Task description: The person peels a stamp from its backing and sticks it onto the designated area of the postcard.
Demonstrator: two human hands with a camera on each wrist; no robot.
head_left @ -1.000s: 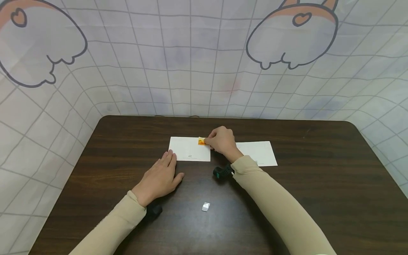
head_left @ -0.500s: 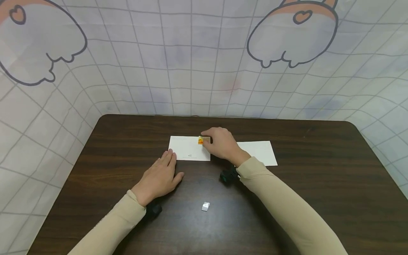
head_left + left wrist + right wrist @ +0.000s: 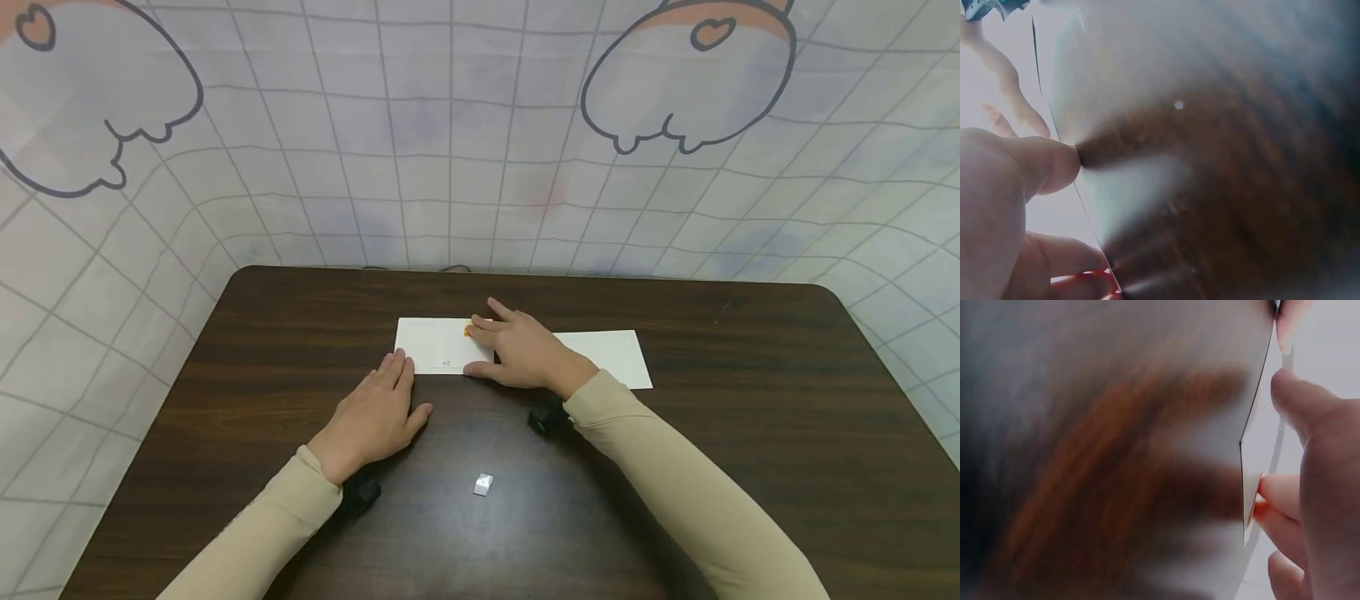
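A white envelope (image 3: 435,346) with small print lies on the dark table. On its upper right part is a small orange-and-yellow stamp (image 3: 467,331), mostly hidden under fingers of my right hand (image 3: 528,350). That hand is spread flat, index and middle fingertips over the stamp, thumb at the envelope's lower right edge. In the right wrist view, fingertips (image 3: 1279,494) touch the envelope's (image 3: 1249,487) corner. My left hand (image 3: 375,417) lies flat with fingertips on the envelope's lower left corner, its thumb out on the table.
Another white paper (image 3: 611,358) lies right of the envelope, partly behind my right wrist. A small whitish folded scrap (image 3: 483,485) sits nearer on the table (image 3: 750,433). A grid-patterned cloth (image 3: 480,167) hangs behind the table's far edge.
My right hand has gone from pinching at the stamp to lying spread over it, fingers opened out and thumb lowered to the envelope's bottom edge. The left hand has stayed in place.
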